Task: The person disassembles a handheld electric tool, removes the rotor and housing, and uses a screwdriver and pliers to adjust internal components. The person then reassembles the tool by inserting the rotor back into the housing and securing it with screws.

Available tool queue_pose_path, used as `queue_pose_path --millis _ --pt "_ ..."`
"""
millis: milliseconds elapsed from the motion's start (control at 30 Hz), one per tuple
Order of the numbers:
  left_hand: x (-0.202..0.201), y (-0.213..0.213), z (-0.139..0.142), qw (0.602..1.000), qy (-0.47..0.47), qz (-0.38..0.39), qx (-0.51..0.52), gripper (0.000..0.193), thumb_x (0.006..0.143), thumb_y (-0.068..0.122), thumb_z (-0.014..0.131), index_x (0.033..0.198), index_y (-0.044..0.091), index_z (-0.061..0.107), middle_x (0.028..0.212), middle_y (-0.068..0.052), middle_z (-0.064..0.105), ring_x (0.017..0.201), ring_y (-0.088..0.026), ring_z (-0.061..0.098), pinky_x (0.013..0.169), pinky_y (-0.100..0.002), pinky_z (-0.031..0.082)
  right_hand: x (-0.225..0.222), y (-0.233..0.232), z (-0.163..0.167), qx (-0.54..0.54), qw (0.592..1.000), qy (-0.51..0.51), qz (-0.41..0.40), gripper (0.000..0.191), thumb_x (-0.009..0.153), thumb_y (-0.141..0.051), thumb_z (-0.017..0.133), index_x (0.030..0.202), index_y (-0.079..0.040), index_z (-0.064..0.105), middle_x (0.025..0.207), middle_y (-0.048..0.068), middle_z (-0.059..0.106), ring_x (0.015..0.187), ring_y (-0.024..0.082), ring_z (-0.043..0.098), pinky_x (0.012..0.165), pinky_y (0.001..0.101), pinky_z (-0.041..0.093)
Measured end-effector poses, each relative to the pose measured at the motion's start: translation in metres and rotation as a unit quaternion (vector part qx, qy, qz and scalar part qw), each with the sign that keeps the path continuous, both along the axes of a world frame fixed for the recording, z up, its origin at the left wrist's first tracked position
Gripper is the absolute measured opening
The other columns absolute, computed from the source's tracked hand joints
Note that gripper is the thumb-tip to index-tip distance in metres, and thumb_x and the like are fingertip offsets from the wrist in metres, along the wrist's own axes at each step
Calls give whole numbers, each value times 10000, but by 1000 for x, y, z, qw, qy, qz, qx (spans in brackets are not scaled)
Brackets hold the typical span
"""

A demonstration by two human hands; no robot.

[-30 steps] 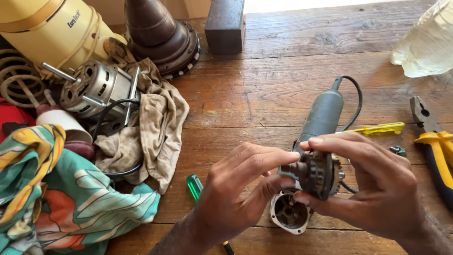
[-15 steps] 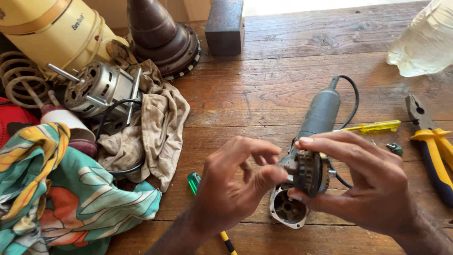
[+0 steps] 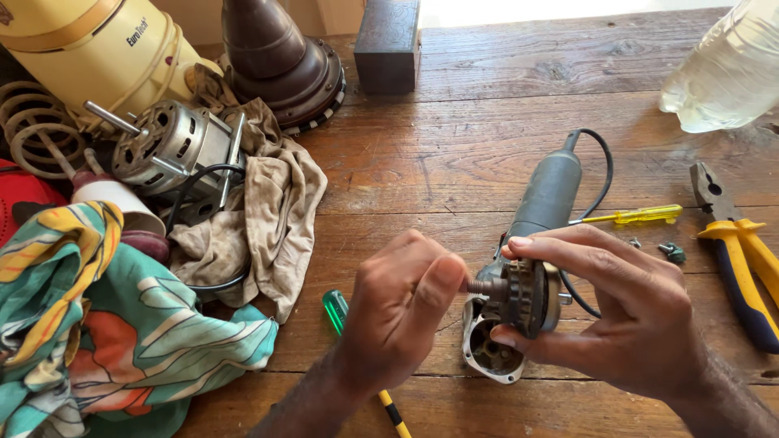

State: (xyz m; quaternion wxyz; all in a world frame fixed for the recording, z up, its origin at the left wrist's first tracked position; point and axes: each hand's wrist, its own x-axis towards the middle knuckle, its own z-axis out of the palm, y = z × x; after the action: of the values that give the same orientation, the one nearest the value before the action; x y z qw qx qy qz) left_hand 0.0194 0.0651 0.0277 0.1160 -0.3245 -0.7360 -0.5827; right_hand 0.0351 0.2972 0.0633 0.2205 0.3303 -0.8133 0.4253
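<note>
While my right hand (image 3: 641,324) clamps the round gear assembly (image 3: 529,296) between thumb and fingers, holding it just above the open gear housing (image 3: 489,350) of the grey angle grinder (image 3: 545,199), my left hand (image 3: 402,312) closes its thumb and forefinger on the short spindle (image 3: 480,286) that sticks out of that assembly toward it. I judge the step in hand to be working the spindle, turning or testing it, with the gear head off the tool; which way it turns I cannot tell. A next move would call for a steady right grip and small twists from the left fingertips, keeping the part over the housing. Room is tight low down: a green-handled screwdriver (image 3: 336,311) lies just beside my left wrist, and the near edge of the bench (image 3: 454,154) is close under both forearms. To the right, small screws (image 3: 672,252), a yellow screwdriver (image 3: 637,216) and pliers (image 3: 742,259) lie near. To the left, a rag (image 3: 272,219), an electric motor (image 3: 174,154) and patterned cloth (image 3: 105,341) crowd the boards. Open wood lies ahead, toward the far plastic bottle (image 3: 726,69).
</note>
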Motion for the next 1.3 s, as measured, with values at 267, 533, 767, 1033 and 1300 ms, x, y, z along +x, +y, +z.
queue_pose_path --millis 267,533,767,1033,1300 --pt "5 0 17 985 173 -25 -8 171 1145 210 595 1185 47 631 1079 -88 726 962 -217 712 834 -356 610 1 2 0 -6 1000 -4 -4 714 648 -245 949 1265 -43 650 1191 111 734 1116 204 729 963 340 620" --pt "3 4 -13 990 -3 70 -122 228 1082 251 582 907 133 667 834 -40 646 716 -164 584 659 -324 510 4 -4 -2 15 1000 10 -9 697 654 -269 951 1252 -51 668 1183 110 737 1075 187 743 924 325 636" --pt "-2 5 -2 986 162 -37 -2 228 1178 248 540 1273 46 587 1120 -113 723 970 -173 707 847 -332 626 5 -1 2 11 999 17 -31 729 637 -254 954 1268 -46 655 1160 110 733 1066 184 735 898 325 615" --pt "4 6 7 995 -20 -92 19 267 1100 166 611 1297 27 497 1167 -94 696 1125 -190 709 897 -347 566 7 -1 2 -33 999 -21 -33 754 655 -263 932 1292 -23 608 1177 110 716 1093 176 720 944 322 624" --pt "8 12 2 990 -143 -11 2 224 1116 198 573 989 44 676 913 -78 691 755 -133 669 685 -265 557 6 0 -4 -13 998 -32 -53 747 643 -226 984 1285 -40 650 1149 82 759 1024 121 730 876 278 606"
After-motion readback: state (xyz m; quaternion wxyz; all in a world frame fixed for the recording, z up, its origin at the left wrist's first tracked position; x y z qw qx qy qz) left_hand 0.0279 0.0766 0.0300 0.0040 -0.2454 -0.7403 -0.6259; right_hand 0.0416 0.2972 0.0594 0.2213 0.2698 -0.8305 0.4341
